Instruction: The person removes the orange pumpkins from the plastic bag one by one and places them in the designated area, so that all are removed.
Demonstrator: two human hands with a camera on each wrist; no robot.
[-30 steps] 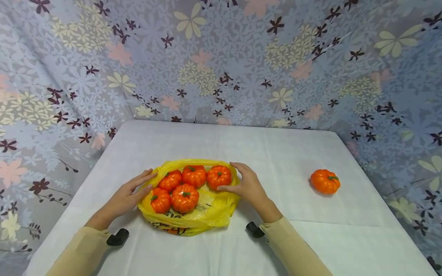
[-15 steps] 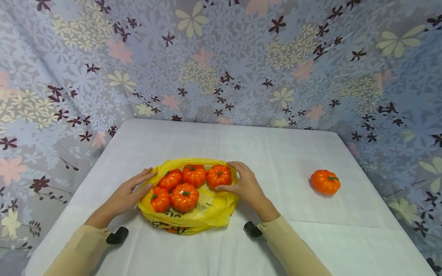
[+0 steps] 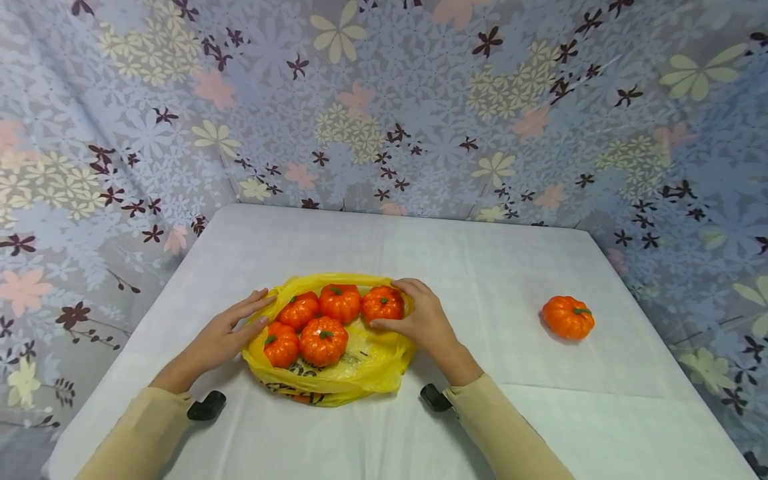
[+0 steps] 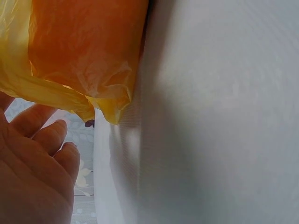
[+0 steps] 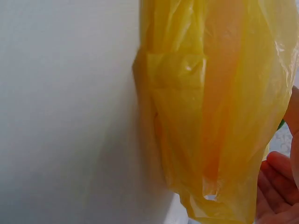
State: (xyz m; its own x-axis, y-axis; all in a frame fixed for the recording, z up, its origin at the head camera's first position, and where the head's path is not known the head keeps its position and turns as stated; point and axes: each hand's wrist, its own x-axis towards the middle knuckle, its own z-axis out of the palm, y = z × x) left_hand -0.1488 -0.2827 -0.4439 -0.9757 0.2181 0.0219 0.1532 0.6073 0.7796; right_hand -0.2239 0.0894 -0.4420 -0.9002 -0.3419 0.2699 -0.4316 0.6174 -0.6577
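Note:
A yellow plastic bag [image 3: 376, 373] lies on the table with its mouth spread wide, and several small orange pumpkins [image 3: 324, 341] with green stems sit inside. My left hand [image 3: 219, 340] rests against the bag's left rim with its fingers extended. In the left wrist view, the fingers [image 4: 50, 135] lie loosely bent beside the bag. At the other end, my right hand [image 3: 426, 327] spans the right rim, thumb reaching over the front of the rightmost pumpkin [image 3: 382, 303] and fingertips at its back edge. The right wrist view shows the bag's side [image 5: 187, 116] hiding part of this hand.
A single pumpkin [image 3: 567, 318] lies on the white-covered table [image 3: 480, 267] to the right of the bag. Floral cloth [image 3: 420, 100] hangs behind and along both sides of the table. Black wrist devices [image 3: 207, 406] sit beneath both sleeves.
My right hand has shifted slightly left, its thumb and fingertips reaching farther over the rightmost pumpkin. The left hand stays at the bag's rim. The head view has moved slightly.

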